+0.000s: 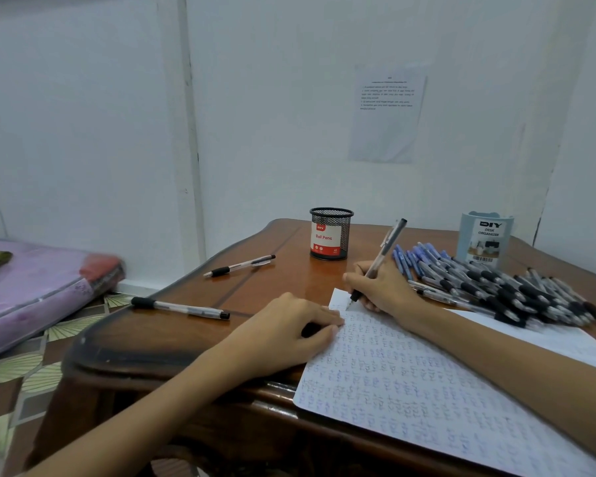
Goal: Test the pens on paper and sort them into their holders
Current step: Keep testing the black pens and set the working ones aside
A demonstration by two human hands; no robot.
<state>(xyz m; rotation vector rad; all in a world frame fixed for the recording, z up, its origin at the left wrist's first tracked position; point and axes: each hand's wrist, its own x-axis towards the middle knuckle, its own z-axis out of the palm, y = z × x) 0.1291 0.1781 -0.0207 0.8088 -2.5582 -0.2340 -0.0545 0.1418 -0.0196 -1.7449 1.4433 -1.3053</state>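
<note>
My right hand (384, 287) grips a clear pen with a black grip (389, 241), its tip touching the top left corner of the white paper (427, 383), which is covered in scribbles. My left hand (289, 333) rests on the paper's left edge with its fingers curled, holding the sheet down. A large pile of black and blue pens (496, 287) lies to the right of my right hand. A black mesh holder labelled "Ball Pens" (331, 234) stands behind the paper. A pale blue desk organizer (484, 241) stands at the back right.
Two loose pens lie on the wooden table (193, 342) to the left, one near the front (181, 307), one farther back (240, 266). A printed sheet (387, 113) hangs on the wall. A purple mattress (31, 287) lies on the floor at left.
</note>
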